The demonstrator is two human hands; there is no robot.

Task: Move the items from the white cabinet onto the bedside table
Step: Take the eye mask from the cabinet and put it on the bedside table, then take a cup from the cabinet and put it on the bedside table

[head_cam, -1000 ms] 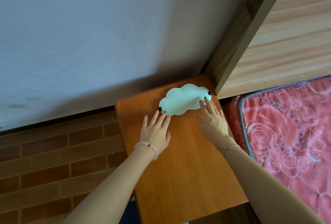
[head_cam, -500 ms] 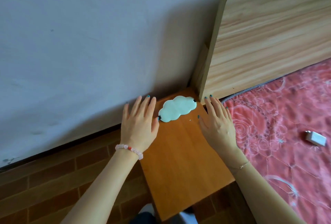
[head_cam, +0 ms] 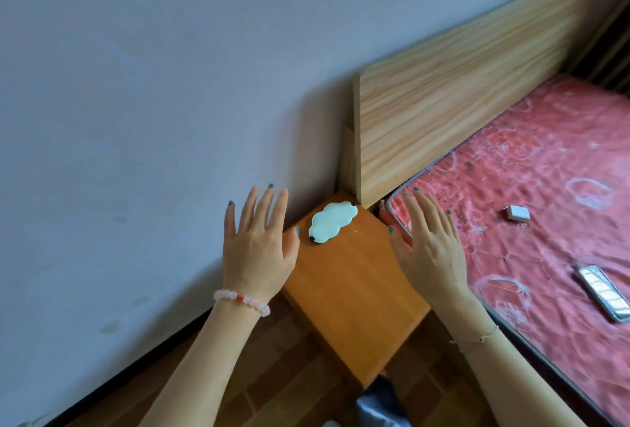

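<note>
A pale green cloud-shaped item [head_cam: 332,221] lies flat at the far corner of the orange wooden bedside table [head_cam: 354,293], close to the wall and the headboard. My left hand [head_cam: 259,246] hovers left of it with fingers spread, holding nothing. To the right of the table top, my right hand [head_cam: 429,242] is open too, over the mattress edge. Neither hand touches the cloud item. The white cabinet is not in view.
A wooden headboard [head_cam: 460,99] stands behind a red patterned mattress [head_cam: 545,222]. On the mattress lie a small white charger block [head_cam: 517,212] and a phone [head_cam: 605,293]. A grey wall [head_cam: 153,85] runs on the left; brown brick-patterned floor [head_cam: 272,375] below.
Both hands have lifted off the cloud item and spread apart, and the view has pulled back and turned right, showing more of the bed. The cloud item stays on the table.
</note>
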